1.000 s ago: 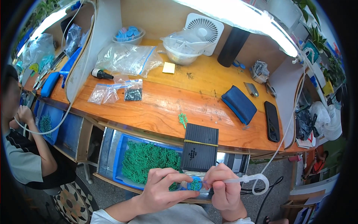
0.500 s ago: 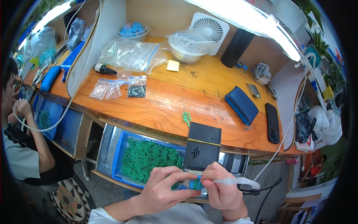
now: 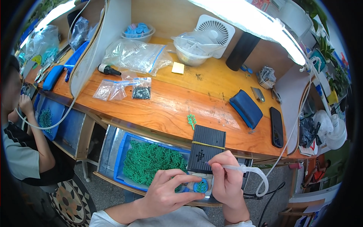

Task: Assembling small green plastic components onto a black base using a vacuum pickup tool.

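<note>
My left hand (image 3: 166, 191) curls its thumb and fingers around a small round blue pad (image 3: 200, 185), gripping its side. Small green pieces with round ends lie on the pad. In my right hand (image 3: 228, 181), pinched between thumb and fingers, is a pen-like tool with a white translucent tube (image 3: 244, 168) looping down from its back end; its thin tip points left, above the pad. Just beyond the pad lies a black ribbed block (image 3: 207, 147) with a yellow band around it. A green branch-shaped piece (image 3: 191, 120) rests on the table beside the block.
A blue tray (image 3: 118, 166) heaped with green branch pieces sits in the open drawer. On the wooden table (image 3: 170, 109) are small zip bags (image 3: 141, 89), a dark bottle (image 3: 109, 69), a blue pouch (image 3: 245, 109) and a phone (image 3: 276, 126). Another person (image 3: 28, 151) sits at left.
My right hand has lifted and drawn back from the pad, taking the tubed tool with it and uncovering the green pieces. My left hand has stayed put.
</note>
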{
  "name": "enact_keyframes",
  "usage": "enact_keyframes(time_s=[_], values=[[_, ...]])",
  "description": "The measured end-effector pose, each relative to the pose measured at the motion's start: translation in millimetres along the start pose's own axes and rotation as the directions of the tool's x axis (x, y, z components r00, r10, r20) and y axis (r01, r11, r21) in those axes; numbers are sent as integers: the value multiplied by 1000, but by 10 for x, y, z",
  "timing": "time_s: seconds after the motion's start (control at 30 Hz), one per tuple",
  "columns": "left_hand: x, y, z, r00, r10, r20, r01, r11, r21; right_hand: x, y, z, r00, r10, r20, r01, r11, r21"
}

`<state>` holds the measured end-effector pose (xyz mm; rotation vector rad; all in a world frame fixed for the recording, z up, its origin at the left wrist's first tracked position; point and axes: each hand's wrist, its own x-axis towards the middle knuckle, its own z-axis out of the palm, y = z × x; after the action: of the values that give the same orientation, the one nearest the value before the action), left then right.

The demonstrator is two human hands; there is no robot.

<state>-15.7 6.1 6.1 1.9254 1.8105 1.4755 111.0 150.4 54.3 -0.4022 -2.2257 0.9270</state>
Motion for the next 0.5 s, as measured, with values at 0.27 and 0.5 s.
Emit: enact_keyframes(time_s=[0.27, 0.5], values=[[-13, 17, 6, 1000, -3, -11, 4, 1000, 19, -20, 6, -36, 999, 22, 27, -23, 999, 27], [-4, 11, 8, 1000, -12, -11, 12, 1000, -6, -302, -36, -29, 997, 65, 42, -75, 953, 294]])
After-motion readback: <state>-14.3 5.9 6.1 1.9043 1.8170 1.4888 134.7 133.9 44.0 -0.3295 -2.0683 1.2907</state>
